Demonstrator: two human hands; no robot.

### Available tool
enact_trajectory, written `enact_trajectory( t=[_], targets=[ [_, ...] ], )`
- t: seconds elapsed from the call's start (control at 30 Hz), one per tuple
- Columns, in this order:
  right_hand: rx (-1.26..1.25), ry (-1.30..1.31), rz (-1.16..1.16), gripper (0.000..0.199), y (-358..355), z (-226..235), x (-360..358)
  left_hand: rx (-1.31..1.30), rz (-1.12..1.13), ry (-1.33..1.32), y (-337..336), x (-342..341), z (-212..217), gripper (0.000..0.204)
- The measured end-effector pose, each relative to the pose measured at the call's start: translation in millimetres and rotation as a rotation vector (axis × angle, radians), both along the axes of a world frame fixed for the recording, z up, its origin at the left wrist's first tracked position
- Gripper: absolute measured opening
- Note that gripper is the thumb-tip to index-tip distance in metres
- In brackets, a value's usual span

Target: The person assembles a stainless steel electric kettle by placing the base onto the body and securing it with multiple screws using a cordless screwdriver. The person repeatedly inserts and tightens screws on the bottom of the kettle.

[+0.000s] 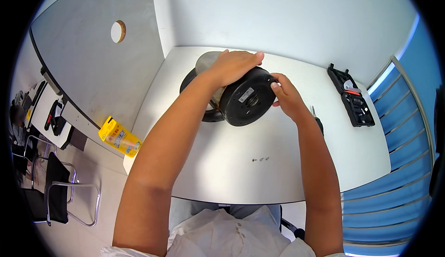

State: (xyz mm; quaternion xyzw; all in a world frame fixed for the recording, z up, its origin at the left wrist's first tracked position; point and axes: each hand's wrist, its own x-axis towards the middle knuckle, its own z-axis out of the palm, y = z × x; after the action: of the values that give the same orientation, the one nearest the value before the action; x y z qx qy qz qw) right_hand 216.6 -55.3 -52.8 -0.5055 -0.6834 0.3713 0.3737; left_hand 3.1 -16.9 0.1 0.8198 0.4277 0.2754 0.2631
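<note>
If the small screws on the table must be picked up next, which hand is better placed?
Probably the right hand: it is nearer to the screws, at the rim of the black-based appliance. The left hand is farther away, across the appliance's upper side.

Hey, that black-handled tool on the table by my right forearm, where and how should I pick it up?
Probably by its black handle, from your right and above, once your right hand is off the black base. The slim metal tip points away from you, and your right forearm runs along the handle's left, perhaps hiding part of it.
</note>
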Motion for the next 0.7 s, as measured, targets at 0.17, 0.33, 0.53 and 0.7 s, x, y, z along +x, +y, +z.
enact_trajectory(
  t=[0.17, 0.33, 0.53, 0.7],
  targets=[
    [0.277, -0.006, -0.071, 0.031, 19, -29, -2, 0.133, -0.099, -0.176, 0, -9, -11, 0.060],
    [0.468, -0.131, -0.297, 0.033, 7, -32, -32, 0.201, -0.160, -0.002, -5, -21, -11, 0.077],
    [0.402, -0.028, -0.399, 0.050, -6, -35, -44, 0.285, -0.099, 0.149, -14, -17, -9, 0.073],
    [0.289, 0.243, -0.315, 0.087, 1, -74, -35, 0.272, -0.066, 0.079, -15, -12, -11, 0.072]
  ],
)
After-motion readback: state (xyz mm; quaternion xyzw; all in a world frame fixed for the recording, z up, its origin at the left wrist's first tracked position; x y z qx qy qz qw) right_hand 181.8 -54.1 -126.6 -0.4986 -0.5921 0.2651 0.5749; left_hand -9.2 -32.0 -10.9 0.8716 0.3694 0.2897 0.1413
